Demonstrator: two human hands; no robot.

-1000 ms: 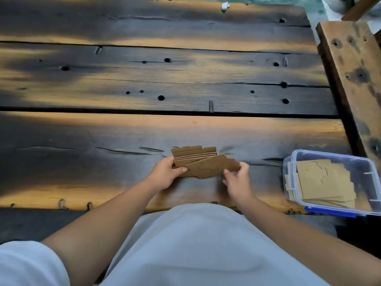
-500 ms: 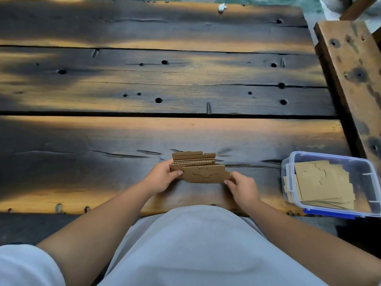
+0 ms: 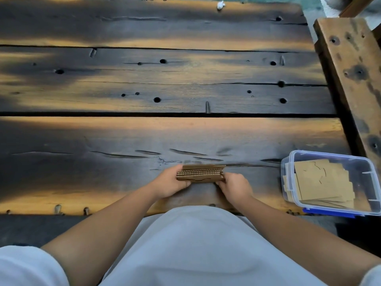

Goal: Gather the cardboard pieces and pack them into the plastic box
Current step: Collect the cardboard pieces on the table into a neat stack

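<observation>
A stack of brown cardboard pieces (image 3: pixel 200 173) stands on edge on the dark wooden table, its corrugated edges facing up. My left hand (image 3: pixel 170 183) grips its left end and my right hand (image 3: pixel 234 187) grips its right end. To the right, near the table's front edge, sits a clear plastic box (image 3: pixel 369 178) with a blue base. Several flat cardboard pieces (image 3: pixel 323 184) lie stacked inside it. The box has no lid on it.
The table (image 3: pixel 165 79) is made of wide dark planks with holes and gaps. A rough wooden beam (image 3: pixel 354 65) runs along the right side, just behind the box. A small white scrap (image 3: pixel 220 5) lies at the far edge.
The loose, fanned cardboard pieces have been squared into a tight stack and tipped upright on edge. Both hands have closed in on its ends.
</observation>
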